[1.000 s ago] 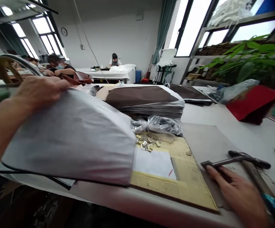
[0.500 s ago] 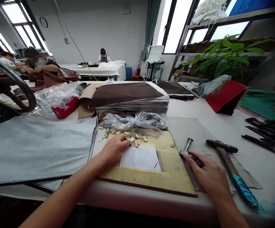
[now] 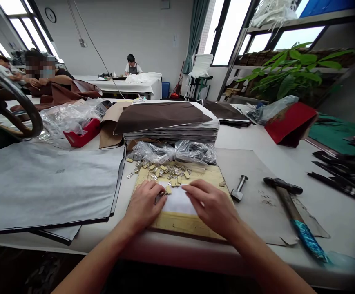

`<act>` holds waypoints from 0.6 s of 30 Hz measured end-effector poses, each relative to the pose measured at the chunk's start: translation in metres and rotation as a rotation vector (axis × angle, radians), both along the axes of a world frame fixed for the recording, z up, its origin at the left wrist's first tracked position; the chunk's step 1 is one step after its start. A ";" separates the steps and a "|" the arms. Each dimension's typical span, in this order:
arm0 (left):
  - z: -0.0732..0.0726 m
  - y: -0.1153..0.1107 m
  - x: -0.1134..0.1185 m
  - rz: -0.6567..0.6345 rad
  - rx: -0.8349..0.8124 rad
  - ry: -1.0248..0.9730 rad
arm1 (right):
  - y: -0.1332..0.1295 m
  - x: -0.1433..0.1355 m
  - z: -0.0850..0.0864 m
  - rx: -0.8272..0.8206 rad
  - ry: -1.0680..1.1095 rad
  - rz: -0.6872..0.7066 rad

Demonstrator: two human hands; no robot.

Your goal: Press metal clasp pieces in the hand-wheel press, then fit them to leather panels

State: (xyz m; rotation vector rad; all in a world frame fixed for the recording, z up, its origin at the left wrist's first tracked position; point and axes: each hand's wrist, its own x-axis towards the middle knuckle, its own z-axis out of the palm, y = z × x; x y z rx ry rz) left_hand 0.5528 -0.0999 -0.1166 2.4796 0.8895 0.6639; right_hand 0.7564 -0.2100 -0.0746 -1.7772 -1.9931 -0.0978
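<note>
A yellow taped board (image 3: pixel 177 225) lies at the table's front edge with a white sheet (image 3: pixel 180 201) on it. Small metal plates, some backed in yellow (image 3: pixel 177 169), are scattered along its far side. My left hand (image 3: pixel 145 202) is over the board's left part, thumb and fingers closed round a small metal plate (image 3: pixel 159 197). Beside it a yellow-backed piece (image 3: pixel 168 190) shows at the fingertips. My right hand (image 3: pixel 212 204) hovers over the sheet's right side, fingers apart from the thumb, with nothing visible in them. The metal punch (image 3: pixel 239 188) lies right of the board.
A hammer (image 3: pixel 287 204) with a blue-wrapped handle lies at right. Grey-blue sheets (image 3: pixel 51 183) cover the left. Behind the board are plastic bags (image 3: pixel 195 152) and a brown-topped stack (image 3: pixel 165 115). Red boxes (image 3: pixel 290 124) and black strips (image 3: pixel 339 179) stand farther right. People sit at the back.
My right hand has let go of the metal punch and moved left over the white sheet. My left hand has drawn slightly nearer with a small metal plate. The view has shifted slightly.
</note>
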 end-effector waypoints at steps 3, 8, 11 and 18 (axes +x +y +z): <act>0.000 0.002 -0.004 0.001 -0.043 -0.036 | 0.029 -0.023 0.009 -0.234 -0.156 0.077; -0.001 0.004 -0.008 -0.002 -0.094 -0.086 | 0.052 -0.023 0.001 -0.329 -0.266 0.140; -0.003 0.005 -0.007 0.004 -0.119 -0.100 | 0.060 -0.016 -0.006 -0.317 -0.330 0.135; -0.001 0.005 -0.009 -0.048 -0.155 -0.123 | 0.084 -0.009 -0.001 -0.215 -0.344 -0.084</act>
